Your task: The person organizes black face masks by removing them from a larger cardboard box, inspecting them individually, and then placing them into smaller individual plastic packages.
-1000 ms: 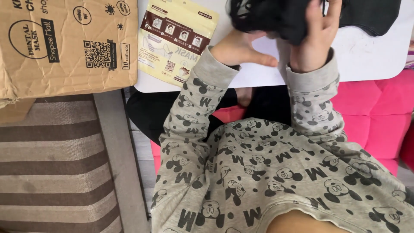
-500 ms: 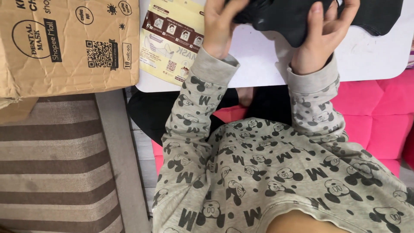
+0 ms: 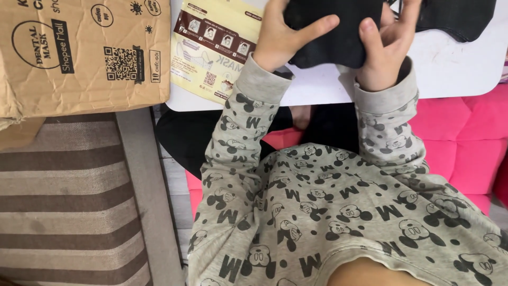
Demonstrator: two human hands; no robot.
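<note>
Both my hands hold a black cloth-like piece [image 3: 333, 37] over the white table [image 3: 450, 74]. My left hand [image 3: 283, 37] grips its left side, the thumb lying across the top of the fabric. On the right side my right hand [image 3: 383, 45] pinches it with fingers curled over the edge. The upper part of the black piece runs out of view. More black material [image 3: 457, 18] lies on the table just to the right. I wear grey sleeves with a black cartoon print.
A yellow and brown flat packet [image 3: 211, 50] lies on the table left of my left hand. A brown cardboard box [image 3: 79, 53] stands further left, above a striped brown cushion [image 3: 63, 201]. A pink cushion [image 3: 465, 137] is under me.
My left hand has risen from below the black piece and taken hold of its left side. Both hands have shifted the piece down and to the left, nearer to me.
</note>
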